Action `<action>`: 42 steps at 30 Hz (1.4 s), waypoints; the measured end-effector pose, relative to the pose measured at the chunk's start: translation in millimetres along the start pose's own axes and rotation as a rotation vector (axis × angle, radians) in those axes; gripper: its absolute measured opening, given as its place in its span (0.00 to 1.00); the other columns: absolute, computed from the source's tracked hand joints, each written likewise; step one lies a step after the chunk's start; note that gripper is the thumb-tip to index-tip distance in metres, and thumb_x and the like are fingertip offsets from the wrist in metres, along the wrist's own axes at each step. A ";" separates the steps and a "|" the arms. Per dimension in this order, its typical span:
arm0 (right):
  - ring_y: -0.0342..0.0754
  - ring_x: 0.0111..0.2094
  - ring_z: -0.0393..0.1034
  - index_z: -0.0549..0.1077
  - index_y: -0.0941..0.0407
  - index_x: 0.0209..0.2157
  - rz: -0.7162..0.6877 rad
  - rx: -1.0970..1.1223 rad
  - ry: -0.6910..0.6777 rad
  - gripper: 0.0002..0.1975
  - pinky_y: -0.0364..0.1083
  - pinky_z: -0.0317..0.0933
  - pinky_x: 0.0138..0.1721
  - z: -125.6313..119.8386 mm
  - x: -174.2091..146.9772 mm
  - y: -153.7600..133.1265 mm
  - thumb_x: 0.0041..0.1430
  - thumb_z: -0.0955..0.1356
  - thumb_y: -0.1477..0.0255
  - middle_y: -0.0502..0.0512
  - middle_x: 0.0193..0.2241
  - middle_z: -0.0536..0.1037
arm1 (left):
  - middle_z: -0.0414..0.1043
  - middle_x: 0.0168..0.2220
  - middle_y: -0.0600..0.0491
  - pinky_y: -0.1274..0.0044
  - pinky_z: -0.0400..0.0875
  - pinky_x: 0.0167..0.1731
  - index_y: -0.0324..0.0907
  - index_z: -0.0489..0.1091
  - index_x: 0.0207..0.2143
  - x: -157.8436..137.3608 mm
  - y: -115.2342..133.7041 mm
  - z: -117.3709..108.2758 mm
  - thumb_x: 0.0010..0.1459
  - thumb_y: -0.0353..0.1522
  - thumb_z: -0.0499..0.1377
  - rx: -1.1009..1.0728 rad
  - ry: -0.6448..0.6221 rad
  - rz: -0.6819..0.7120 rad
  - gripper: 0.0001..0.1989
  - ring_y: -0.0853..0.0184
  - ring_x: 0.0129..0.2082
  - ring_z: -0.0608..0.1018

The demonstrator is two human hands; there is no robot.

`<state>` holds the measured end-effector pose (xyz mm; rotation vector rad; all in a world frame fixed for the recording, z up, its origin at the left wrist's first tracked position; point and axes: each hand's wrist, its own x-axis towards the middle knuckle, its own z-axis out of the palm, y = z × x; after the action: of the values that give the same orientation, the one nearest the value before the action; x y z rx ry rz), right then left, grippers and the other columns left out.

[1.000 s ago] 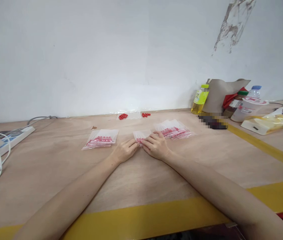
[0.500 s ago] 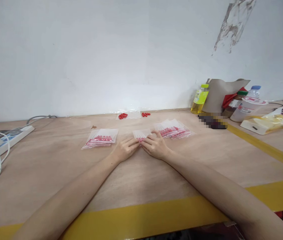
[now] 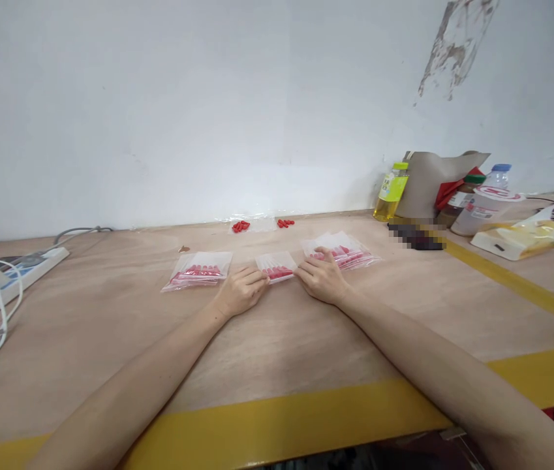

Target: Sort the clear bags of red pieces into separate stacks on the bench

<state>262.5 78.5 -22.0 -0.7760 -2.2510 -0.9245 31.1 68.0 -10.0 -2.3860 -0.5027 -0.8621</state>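
A small clear plastic bag (image 3: 275, 261) with a row of red pieces along its near edge lies on the table between my hands. My left hand (image 3: 242, 290) is closed, thumb and fingers pinching the bag's near left corner. At the opposite corner, the fingertips of my right hand (image 3: 324, 279) are pressed together on the bag's edge, its index finger raised. To the left lies a stack of similar filled bags (image 3: 201, 269). Another spread pile of filled bags (image 3: 355, 253) lies just behind my right hand, which partly covers it.
Loose red pieces (image 3: 241, 226) lie on clear plastic by the wall, with a second small group (image 3: 286, 223) beside them. A white power strip (image 3: 51, 266) with cables is at left. A yellow-green bottle (image 3: 391, 192), a lidded cup (image 3: 485, 212) and a yellow-white packet (image 3: 516, 236) stand at right.
My right hand has moved right, from the middle of the bag to its right edge, uncovering the row of red pieces. My left hand has shifted slightly left.
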 end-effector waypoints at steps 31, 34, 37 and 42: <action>0.48 0.39 0.68 0.72 0.48 0.40 0.291 0.124 -0.364 0.15 0.61 0.28 0.55 -9.4 -20.7 45.2 0.54 0.60 0.76 0.51 0.39 0.75 | 0.72 0.41 0.53 0.75 0.71 0.32 0.44 0.67 0.42 -54.8 -69.0 -37.2 0.61 0.33 0.46 0.193 -0.155 -0.168 0.13 0.65 0.35 0.75; 0.46 0.38 0.69 0.73 0.47 0.39 0.272 0.202 -0.344 0.15 0.61 0.28 0.56 -4.9 -16.3 40.6 0.56 0.60 0.75 0.49 0.39 0.76 | 0.73 0.38 0.55 0.71 0.69 0.35 0.45 0.67 0.41 -65.1 -69.1 -50.4 0.59 0.34 0.49 0.222 -0.226 -0.136 0.11 0.66 0.31 0.75; 0.45 0.41 0.69 0.72 0.46 0.40 0.266 0.339 -0.317 0.14 0.61 0.30 0.57 0.2 -10.8 32.2 0.57 0.60 0.74 0.48 0.41 0.75 | 0.72 0.40 0.52 0.60 0.60 0.47 0.46 0.66 0.43 -58.4 -57.4 -64.4 0.54 0.39 0.52 0.249 -0.267 -0.136 0.15 0.59 0.39 0.72; 0.43 0.43 0.68 0.71 0.46 0.41 0.212 0.574 -0.270 0.14 0.60 0.34 0.57 6.2 0.6 8.8 0.58 0.59 0.74 0.48 0.43 0.74 | 0.68 0.43 0.48 0.63 0.61 0.47 0.42 0.66 0.43 -22.2 -21.3 -56.3 0.52 0.40 0.55 0.113 -0.300 -0.148 0.17 0.57 0.45 0.68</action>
<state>266.4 88.5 -21.6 -0.8767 -2.4209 -0.0566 -22.0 47.0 19.2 -2.4062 -0.8318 -0.5204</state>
